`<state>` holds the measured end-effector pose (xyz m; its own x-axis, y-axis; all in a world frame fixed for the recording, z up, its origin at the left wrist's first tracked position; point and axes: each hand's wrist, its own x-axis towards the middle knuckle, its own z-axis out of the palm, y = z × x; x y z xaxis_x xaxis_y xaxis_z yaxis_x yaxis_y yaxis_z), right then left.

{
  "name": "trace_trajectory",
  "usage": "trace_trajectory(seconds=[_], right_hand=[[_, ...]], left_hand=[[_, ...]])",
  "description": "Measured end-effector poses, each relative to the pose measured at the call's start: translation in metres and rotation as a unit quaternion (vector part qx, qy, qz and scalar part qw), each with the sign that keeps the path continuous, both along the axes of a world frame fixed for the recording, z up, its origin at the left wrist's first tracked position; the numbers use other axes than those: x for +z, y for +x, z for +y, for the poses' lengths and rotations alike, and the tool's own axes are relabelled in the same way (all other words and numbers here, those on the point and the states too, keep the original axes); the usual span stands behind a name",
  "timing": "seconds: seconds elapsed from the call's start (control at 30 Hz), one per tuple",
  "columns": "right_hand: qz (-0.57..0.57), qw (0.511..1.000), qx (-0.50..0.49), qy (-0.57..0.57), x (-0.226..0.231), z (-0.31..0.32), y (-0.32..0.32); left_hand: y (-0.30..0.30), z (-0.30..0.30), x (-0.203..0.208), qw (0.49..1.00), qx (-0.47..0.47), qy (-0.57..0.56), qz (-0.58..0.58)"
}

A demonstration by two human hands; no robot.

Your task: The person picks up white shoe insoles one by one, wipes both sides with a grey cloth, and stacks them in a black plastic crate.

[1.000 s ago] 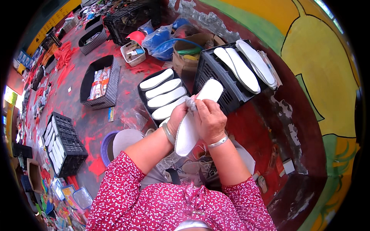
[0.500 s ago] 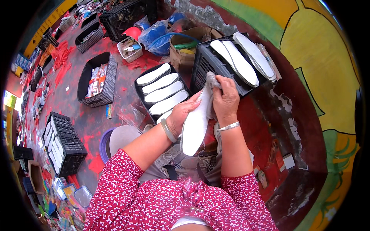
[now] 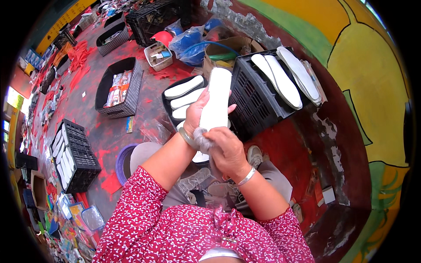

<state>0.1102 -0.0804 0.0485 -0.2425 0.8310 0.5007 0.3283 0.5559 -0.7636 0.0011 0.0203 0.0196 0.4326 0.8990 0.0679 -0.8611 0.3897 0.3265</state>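
A white insole (image 3: pixel 216 96) stands nearly upright before me, its far end pointing away. My left hand (image 3: pixel 194 115) grips it from the left and behind; fingertips show past its right edge. Pinched in my right hand (image 3: pixel 230 151) is a bunched grey cloth (image 3: pixel 202 139), which touches the insole's near end. Behind my left hand, a dark bin (image 3: pixel 167 115) holds several white insoles (image 3: pixel 184 87) in a row, partly hidden by my hands. On a dark grey plastic crate (image 3: pixel 252 98) to the right lie more white insoles (image 3: pixel 280 83).
At the left stands a black crate (image 3: pixel 85 164) of white insoles. A checked fabric bin (image 3: pixel 127 105) holds packets. Farther off are a small white basket (image 3: pixel 160 65) and a cardboard box (image 3: pixel 239 43). A purple-rimmed basin (image 3: pixel 121 164) sits beside my left leg. A painted wall (image 3: pixel 372 87) curves along the right.
The insole has been turned so its other end points away from me. My right hand and the cloth have moved from its far end down to its near end.
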Motion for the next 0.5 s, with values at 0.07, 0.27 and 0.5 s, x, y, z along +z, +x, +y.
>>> trace_trajectory(seconds=[0.07,0.27,0.5], right_hand=[[-0.04,0.997,-0.002,0.069,-0.006,-0.005,-0.006],[-0.154,0.957,-0.125,0.21,-0.013,0.003,0.0],[-0.155,0.919,-0.295,0.213,-0.012,0.038,0.036]], left_hand=[[-0.001,0.002,0.009,1.0,0.022,0.005,0.018],[0.005,-0.011,0.006,0.999,-0.038,-0.01,0.03],[0.019,-0.036,-0.003,0.99,-0.105,-0.042,0.083]])
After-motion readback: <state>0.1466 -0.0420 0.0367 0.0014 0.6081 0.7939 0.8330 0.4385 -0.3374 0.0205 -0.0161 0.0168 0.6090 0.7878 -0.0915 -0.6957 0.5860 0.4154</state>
